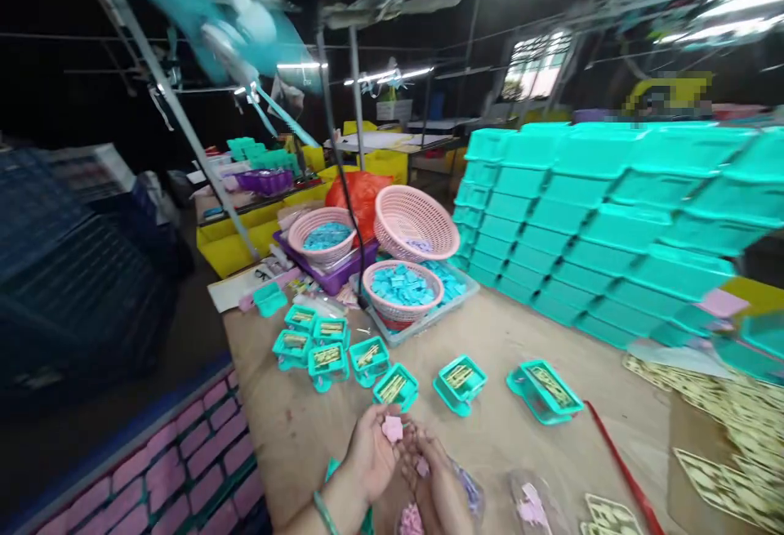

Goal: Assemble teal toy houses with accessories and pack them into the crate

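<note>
Head view is showing the left hand [371,457] cupping a pink piece [393,429], while just beside it the right hand [438,470] is holding a smaller pink piece [422,466]. Beyond both hands, small turquoise boxes [452,397] are standing on a wooden table [496,335], with stacked turquoise bins [576,192] rising farther right and pink baskets [422,212] sitting ahead

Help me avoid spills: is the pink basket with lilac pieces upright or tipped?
Tipped: the pink basket leans, its rim slanted, lilac pieces low inside.
</note>
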{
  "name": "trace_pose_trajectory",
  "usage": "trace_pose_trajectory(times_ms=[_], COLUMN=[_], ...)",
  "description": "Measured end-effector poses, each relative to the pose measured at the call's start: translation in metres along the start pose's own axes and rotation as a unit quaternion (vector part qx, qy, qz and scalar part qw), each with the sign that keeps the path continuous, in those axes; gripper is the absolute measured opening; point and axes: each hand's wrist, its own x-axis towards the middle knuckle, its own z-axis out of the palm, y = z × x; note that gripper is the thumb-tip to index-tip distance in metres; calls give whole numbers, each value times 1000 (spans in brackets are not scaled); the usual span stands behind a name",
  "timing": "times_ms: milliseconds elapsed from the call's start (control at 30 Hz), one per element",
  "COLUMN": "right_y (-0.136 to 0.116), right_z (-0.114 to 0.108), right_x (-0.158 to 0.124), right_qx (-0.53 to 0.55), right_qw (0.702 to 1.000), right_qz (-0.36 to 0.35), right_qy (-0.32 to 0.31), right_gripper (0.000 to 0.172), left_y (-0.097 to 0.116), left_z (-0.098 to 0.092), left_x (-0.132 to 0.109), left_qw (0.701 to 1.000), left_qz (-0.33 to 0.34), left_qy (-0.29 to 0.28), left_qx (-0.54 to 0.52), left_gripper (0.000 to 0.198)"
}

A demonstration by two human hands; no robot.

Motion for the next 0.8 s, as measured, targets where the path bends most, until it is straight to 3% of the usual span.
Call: trace_pose_trajectory(times_ms=[67,167,333,467,633,800], right_y=[14,41,75,64,36,49], right_z=[25,45,50,42,11,-33], right_x=[4,12,16,8,0,20], right_qx=[39,80,77,94,111,103], right_qw=[998,991,977,976,972,979], right_qz=[55,108,195,188,179,150], right_qy=[5,25,43,54,101,94], right_gripper=[39,32,17,17,22,30], left_y=[23,57,102,116,105,79], left_z=[-19,-53,-106,-134,-133,-107], left_x=[0,2,13,25,28,29], left_qw=[1000,998,991,985,981,983], left_qz=[14,34,54,25,-21,-41], left_qy=[23,51,123,170,191,179], left_qx=[9,9,1,-1,1,19], left_gripper=[21,20,20,18,14,20])
